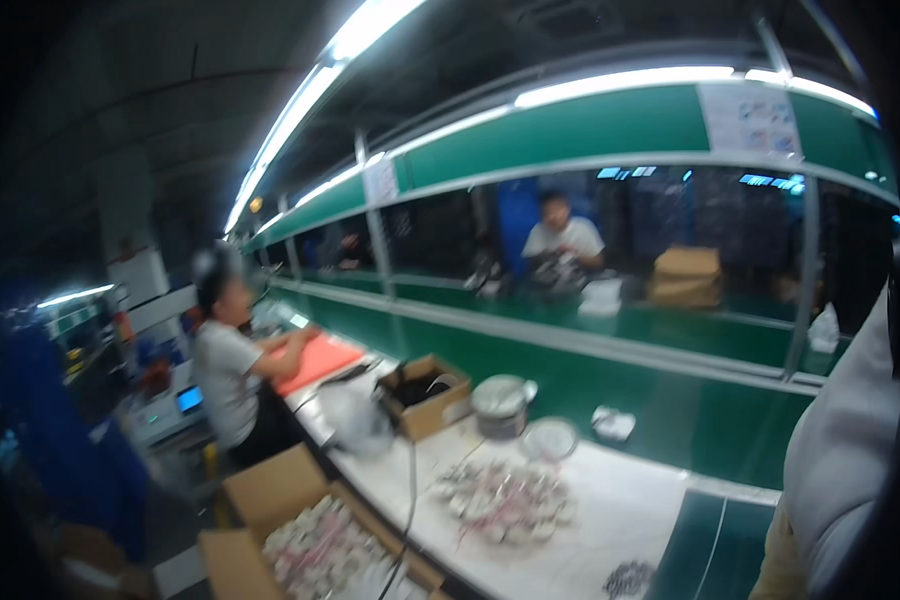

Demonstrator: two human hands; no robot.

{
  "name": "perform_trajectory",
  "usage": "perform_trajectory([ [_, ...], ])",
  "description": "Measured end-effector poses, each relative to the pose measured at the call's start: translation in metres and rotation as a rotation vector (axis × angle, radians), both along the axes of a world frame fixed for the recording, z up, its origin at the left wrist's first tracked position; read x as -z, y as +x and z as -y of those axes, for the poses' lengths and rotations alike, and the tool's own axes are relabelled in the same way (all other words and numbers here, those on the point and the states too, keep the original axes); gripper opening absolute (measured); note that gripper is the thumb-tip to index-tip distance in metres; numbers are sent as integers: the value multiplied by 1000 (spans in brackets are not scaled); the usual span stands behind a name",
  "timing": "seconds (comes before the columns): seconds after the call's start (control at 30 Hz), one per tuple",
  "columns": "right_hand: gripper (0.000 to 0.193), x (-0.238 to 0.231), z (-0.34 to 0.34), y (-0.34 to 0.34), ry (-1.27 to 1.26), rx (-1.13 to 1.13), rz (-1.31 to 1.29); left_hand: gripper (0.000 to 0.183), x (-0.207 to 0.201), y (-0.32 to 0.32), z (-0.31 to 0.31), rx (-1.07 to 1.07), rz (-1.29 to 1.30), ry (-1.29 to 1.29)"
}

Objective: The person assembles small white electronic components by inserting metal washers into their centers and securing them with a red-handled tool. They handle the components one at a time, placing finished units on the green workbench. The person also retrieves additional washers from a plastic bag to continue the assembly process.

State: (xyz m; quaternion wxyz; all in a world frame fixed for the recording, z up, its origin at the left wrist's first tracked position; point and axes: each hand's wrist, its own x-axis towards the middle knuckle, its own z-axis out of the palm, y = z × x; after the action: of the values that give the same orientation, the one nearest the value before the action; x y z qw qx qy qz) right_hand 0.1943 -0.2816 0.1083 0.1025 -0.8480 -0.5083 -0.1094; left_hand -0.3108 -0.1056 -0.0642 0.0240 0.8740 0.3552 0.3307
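Neither of my hands shows. A pale grey sleeve (842,440) rises along the right edge, and no hand can be seen at its end. On the white worktop (610,500) lies a loose heap of small whitish parts with pink-red strands (508,500). Close to its near edge is a small pile of dark metallic bits (628,578). Behind the heap stand a round tub (500,408) and a shallow round dish (550,438). An open cardboard box (320,545) at the lower left holds more of the whitish and pink parts.
A smaller carton (428,395) and a clear plastic bag (358,420) stand farther left. A small white item (613,422) lies on the green belt (670,400). One person (235,370) leans over a pink-orange sheet (320,362); another (562,240) sits across the line. A dark cable (413,490) hangs down over the box.
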Motion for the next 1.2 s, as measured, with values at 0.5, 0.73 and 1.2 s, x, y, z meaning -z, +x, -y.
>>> perform_trajectory([
  [0.5, 98, -67, 102, -69, 421, -50, 115, 59, 32, 7, 52, 179, 5, -198],
  [0.73, 103, -8, 161, -212, 818, -138, -195, 37, -33, -30, -9, -268, -394, -289],
  [1.2, 104, 135, 107, -265, 318, 324, -170, 110, -15, 52, -374, -574, 32, -498],
])
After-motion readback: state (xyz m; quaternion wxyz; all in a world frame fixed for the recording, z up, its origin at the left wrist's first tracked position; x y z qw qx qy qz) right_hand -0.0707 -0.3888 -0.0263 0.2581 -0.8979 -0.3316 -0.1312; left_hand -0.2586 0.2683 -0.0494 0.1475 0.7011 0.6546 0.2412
